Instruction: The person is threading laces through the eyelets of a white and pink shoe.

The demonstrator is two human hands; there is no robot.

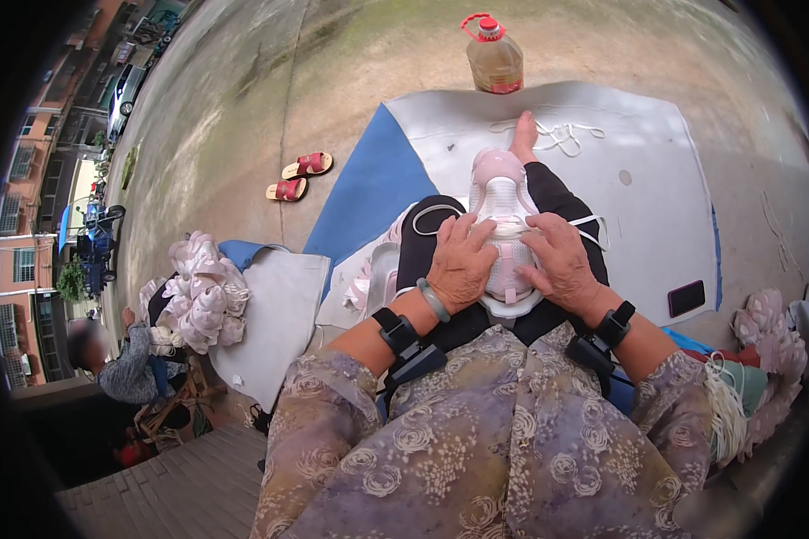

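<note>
A pink and white sneaker (pixel 505 193) lies lengthwise on my lap, its toe pointing away from me. A white shoelace (pixel 605 237) crosses it and loops out on both sides. My left hand (pixel 463 265) grips the shoe's left side, fingers bent at the lacing by the tongue. On the opposite side my right hand (pixel 562 260) holds it the same way, with the thumb over the tongue. My fingers hide the eyelets and part of the lace.
A white mat with blue backing (pixel 665 180) lies beneath my legs, with loose laces (pixel 566 136) and a phone (pixel 686 299) on it. Beyond stands a bottle (pixel 495 63). Red slippers (pixel 307 165), shoe piles (pixel 205 292) and a lace bundle (pixel 726 409) lie around. Another person (pixel 135 364) sits left.
</note>
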